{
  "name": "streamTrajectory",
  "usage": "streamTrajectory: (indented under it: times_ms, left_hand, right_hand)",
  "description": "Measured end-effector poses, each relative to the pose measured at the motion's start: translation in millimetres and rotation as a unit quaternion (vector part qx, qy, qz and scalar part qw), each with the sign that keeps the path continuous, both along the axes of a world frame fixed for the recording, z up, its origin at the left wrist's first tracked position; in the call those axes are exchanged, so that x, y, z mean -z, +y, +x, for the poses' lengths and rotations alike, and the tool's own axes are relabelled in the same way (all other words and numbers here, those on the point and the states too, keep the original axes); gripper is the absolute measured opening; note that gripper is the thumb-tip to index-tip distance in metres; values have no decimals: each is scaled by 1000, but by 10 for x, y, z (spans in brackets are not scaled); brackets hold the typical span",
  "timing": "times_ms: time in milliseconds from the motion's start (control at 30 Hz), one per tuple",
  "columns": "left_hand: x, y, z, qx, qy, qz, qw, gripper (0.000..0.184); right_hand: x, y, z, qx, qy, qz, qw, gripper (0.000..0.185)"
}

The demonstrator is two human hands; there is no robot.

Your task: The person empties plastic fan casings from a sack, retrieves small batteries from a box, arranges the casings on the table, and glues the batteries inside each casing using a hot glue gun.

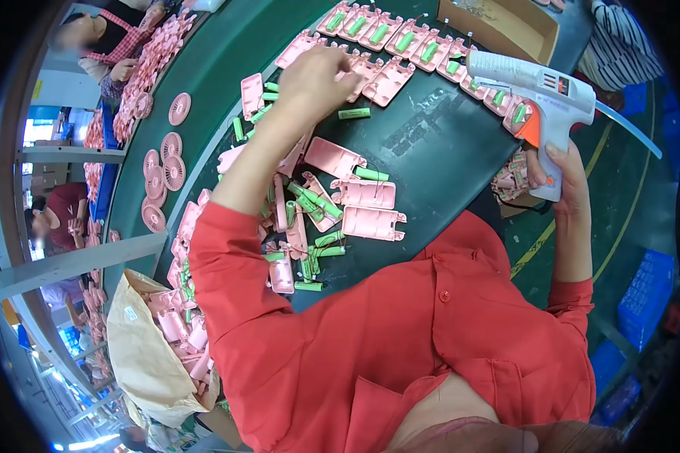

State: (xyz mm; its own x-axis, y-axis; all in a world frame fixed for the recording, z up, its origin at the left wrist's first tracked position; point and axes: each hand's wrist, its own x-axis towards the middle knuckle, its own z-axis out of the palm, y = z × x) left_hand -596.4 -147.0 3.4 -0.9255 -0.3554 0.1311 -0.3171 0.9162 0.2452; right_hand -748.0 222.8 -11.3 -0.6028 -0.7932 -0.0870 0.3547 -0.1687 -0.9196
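Note:
My right hand [563,174] is wrapped around the handle of a white glue gun [563,98] with an orange trigger. A long translucent glue stick [631,128] sticks out of its back end. My left hand [317,83] is over a second row of pink plastic shells, fingers bent down beside a shell [364,74]; the fingertips are hidden, so what they grip cannot be made out. Another pink shell [392,81] lies to its right. Above, a curved row of pink shells holds green battery cells [405,41]. One loose green cell [354,114] lies below the hand.
Pink shells [369,194] and green cells [310,202] lie in a loose pile near my left forearm. Round pink grilles [174,173] sit on the green belt. A paper sack [132,340] holds pink parts. A cardboard box [506,26] stands behind. Other people work at left.

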Motion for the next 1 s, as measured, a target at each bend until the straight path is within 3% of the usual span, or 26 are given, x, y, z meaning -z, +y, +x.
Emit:
streamTrajectory:
  times_ms: [67,233,367,433,567,600,667,700,767,833,867,933,967,1000]
  left_hand:
    - [-155,-30,161,-7,-90,55,994,23]
    - [197,296,389,117,-38,-89,988,20]
    - [242,380,417,126,-56,-80,987,17]
    - [113,332,489,110,14,26,993,17]
    - [-24,-297,586,10,156,128,979,25]
    - [-187,-392,636,-95,81,232,965,25]
    - [-184,-505,717,-99,187,402,891,17]
    - [-93,-629,765,-99,167,438,878,17]
    - [-60,-518,771,-71,154,495,852,16]
    - [-44,-213,712,-1,115,496,861,13]
    - [-6,-115,657,66,41,405,911,13]
    - [-191,346,406,212,-9,335,918,22]
    - [-145,538,245,320,40,201,925,21]
    - [-61,745,79,390,71,186,899,21]
  right_hand:
    - [-68,-110,19,0,11,2,1000,50]
    - [-153,-394,17,-60,20,20,998,45]
    - [-302,-566,93,-47,36,51,997,44]
    - [-383,-668,89,-55,44,56,996,41]
    - [-548,-831,-46,-72,93,70,991,39]
    - [-617,-870,-80,-92,98,61,989,37]
    - [-791,-873,-105,-94,111,67,987,35]
    - [-886,-885,-101,-96,133,60,985,36]
    - [-961,-845,-162,-92,156,58,982,38]
    - [-931,-751,-248,-83,165,49,982,48]
    - [-898,-704,-286,-74,171,49,981,53]
    - [-839,-622,-343,-71,172,41,982,57]
    - [-810,-599,-355,-78,166,32,982,58]
    - [-773,-584,-361,-77,166,31,983,58]
